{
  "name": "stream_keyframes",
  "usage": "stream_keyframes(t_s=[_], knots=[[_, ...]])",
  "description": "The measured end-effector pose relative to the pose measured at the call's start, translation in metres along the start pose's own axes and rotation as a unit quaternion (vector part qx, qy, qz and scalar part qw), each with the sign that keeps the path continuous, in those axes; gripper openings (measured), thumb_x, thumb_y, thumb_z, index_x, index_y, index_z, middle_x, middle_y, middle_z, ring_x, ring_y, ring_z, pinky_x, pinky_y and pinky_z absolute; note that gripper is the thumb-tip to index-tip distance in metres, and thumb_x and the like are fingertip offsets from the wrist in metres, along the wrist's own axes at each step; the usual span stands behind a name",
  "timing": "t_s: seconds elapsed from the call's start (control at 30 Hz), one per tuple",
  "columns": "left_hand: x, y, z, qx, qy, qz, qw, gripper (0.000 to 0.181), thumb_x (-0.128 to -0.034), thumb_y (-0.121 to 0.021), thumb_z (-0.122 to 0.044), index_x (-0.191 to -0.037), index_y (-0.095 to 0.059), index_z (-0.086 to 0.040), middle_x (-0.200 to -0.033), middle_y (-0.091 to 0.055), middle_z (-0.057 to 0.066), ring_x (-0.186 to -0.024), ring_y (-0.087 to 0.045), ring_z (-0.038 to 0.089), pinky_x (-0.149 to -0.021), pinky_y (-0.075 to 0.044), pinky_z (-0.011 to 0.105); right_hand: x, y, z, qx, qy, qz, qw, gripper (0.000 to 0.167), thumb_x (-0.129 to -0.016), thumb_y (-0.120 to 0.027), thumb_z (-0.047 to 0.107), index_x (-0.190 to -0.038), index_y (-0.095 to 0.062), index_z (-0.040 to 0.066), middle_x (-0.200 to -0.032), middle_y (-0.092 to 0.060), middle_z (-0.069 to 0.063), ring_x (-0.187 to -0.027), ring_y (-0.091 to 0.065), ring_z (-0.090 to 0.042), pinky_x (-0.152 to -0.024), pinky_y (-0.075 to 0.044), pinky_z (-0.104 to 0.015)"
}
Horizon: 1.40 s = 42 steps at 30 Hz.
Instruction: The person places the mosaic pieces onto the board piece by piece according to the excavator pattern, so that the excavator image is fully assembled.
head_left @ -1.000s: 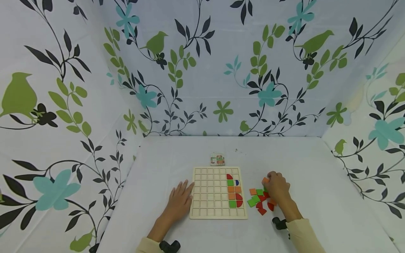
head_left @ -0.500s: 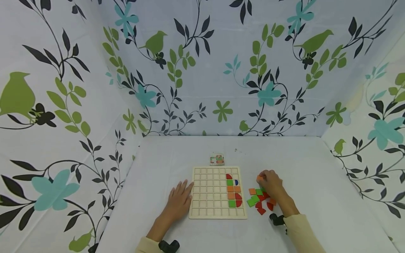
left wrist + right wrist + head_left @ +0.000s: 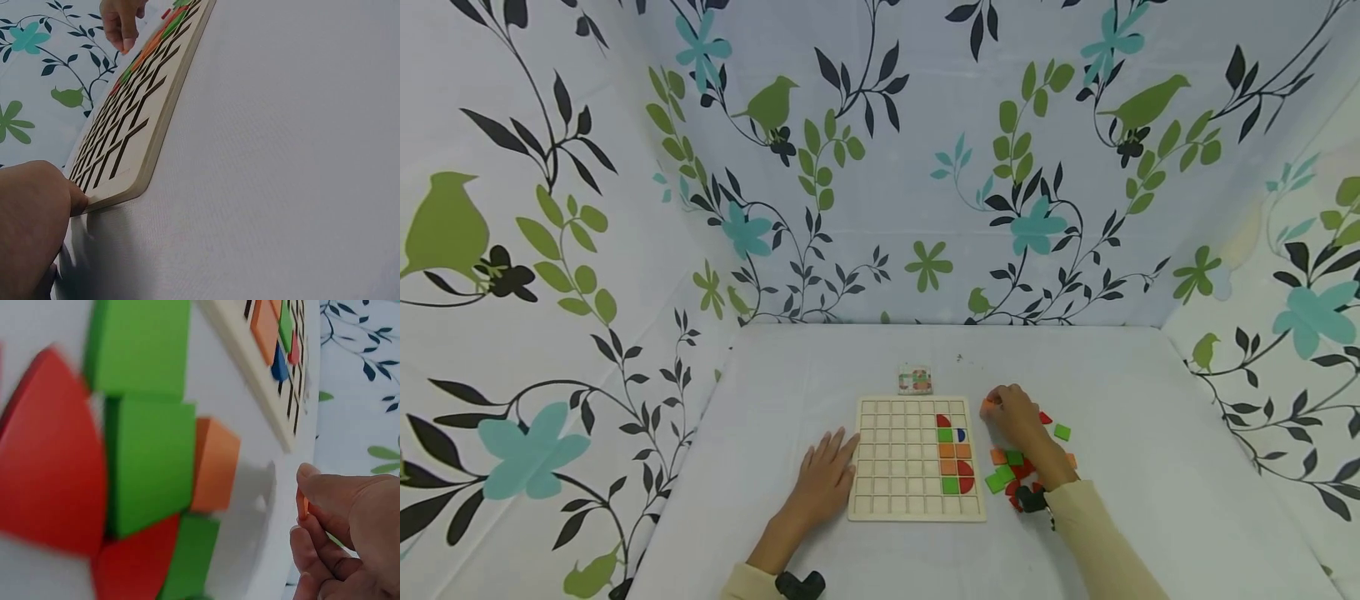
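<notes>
Between thumb and fingertips my right hand (image 3: 1017, 417) pinches an orange square tile (image 3: 987, 407), just off the right edge of a wooden grid board (image 3: 917, 512). In the right wrist view the same orange tile (image 3: 302, 503) shows edge-on, held above the table. My left hand (image 3: 824, 472) lies with fingers extended along the board's left edge, touching it; the left wrist view shows part of that hand (image 3: 34, 219) at the board's corner. Red, green, orange and blue pieces sit in cells of the board's right columns, such as a green square (image 3: 950, 484).
Loose red, green and orange tiles, including a green tile (image 3: 1000, 477), lie right of the board, partly under my right forearm. A small patterned card (image 3: 915, 381) lies behind the board. Patterned cloth (image 3: 880, 208) walls the table at the back and sides.
My right hand has moved left and away from me, carrying the orange tile from the loose pile toward the board's upper right corner. My left hand stays in place.
</notes>
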State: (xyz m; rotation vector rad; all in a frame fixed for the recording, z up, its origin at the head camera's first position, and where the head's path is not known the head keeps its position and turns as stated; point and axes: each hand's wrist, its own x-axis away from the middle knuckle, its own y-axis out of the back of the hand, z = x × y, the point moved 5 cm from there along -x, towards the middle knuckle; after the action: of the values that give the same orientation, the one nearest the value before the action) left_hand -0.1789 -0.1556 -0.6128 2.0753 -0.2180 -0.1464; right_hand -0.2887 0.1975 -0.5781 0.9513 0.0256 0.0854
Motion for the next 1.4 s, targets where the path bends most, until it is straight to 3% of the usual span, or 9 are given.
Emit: stream_keyframes(t_s=[0.4,0.6,0.77,1.03,1.23,1.4], knots=[[0.002,0.004,-0.001,-0.008,-0.008,-0.002,0.9999,0.051,-0.1107,-0.050,-0.021,-0.161,-0.046,-0.011,-0.169,-0.035,0.021,-0.158,-0.026,0.047,-0.123,-0.020,0.072,-0.009,-0.039,0.055,-0.030,0.100,0.058,0.9928,0.021,-0.101,-0.073,0.021,-0.117,-0.070,0.008,-0.108,-0.065,-0.006,-0.100,-0.062,-0.025,-0.093,-0.044,-0.056],[0.001,0.004,-0.001,-0.003,-0.007,0.002,1.0000,0.051,-0.1112,-0.049,-0.022,-0.161,-0.044,-0.012,-0.170,-0.033,0.020,-0.159,-0.025,0.046,-0.123,-0.019,0.072,-0.007,-0.054,0.076,0.021,0.161,0.090,0.9827,0.011,-0.100,-0.075,0.022,-0.106,-0.069,0.015,-0.103,-0.063,0.001,-0.095,-0.055,-0.020,-0.083,-0.042,-0.047],[0.001,0.003,-0.001,-0.004,-0.007,0.005,1.0000,0.052,-0.1113,-0.048,-0.022,-0.162,-0.043,-0.012,-0.170,-0.032,0.020,-0.159,-0.024,0.046,-0.123,-0.018,0.072,-0.004,-0.055,0.084,0.056,0.187,0.088,0.9768,0.011,-0.098,-0.078,0.022,-0.103,-0.071,0.016,-0.099,-0.064,0.003,-0.089,-0.049,-0.017,-0.077,-0.036,-0.041],[0.002,0.003,0.000,-0.007,-0.005,0.004,1.0000,0.052,-0.1113,-0.047,-0.022,-0.162,-0.043,-0.012,-0.170,-0.032,0.020,-0.159,-0.024,0.047,-0.123,-0.018,0.073,0.000,-0.051,0.090,0.071,0.193,0.084,0.9751,0.007,-0.096,-0.079,0.021,-0.098,-0.075,0.016,-0.094,-0.063,0.004,-0.087,-0.049,-0.017,-0.076,-0.035,-0.043],[0.002,0.004,-0.001,-0.009,-0.004,0.003,0.9999,0.052,-0.1116,-0.047,-0.023,-0.162,-0.043,-0.013,-0.170,-0.032,0.019,-0.159,-0.024,0.046,-0.123,-0.018,0.072,0.003,-0.049,0.087,0.086,0.192,0.073,0.9748,0.009,-0.098,-0.078,0.025,-0.102,-0.075,0.017,-0.105,-0.066,0.000,-0.095,-0.054,-0.020,-0.079,-0.038,-0.043],[0.002,0.004,-0.001,-0.006,-0.006,0.002,1.0000,0.051,-0.1115,-0.048,-0.022,-0.162,-0.043,-0.013,-0.170,-0.033,0.019,-0.159,-0.024,0.046,-0.123,-0.018,0.072,0.002,-0.044,0.073,0.078,0.156,0.076,0.9817,0.009,-0.100,-0.075,0.027,-0.104,-0.075,0.018,-0.111,-0.066,-0.003,-0.102,-0.058,-0.025,-0.081,-0.044,-0.049]])
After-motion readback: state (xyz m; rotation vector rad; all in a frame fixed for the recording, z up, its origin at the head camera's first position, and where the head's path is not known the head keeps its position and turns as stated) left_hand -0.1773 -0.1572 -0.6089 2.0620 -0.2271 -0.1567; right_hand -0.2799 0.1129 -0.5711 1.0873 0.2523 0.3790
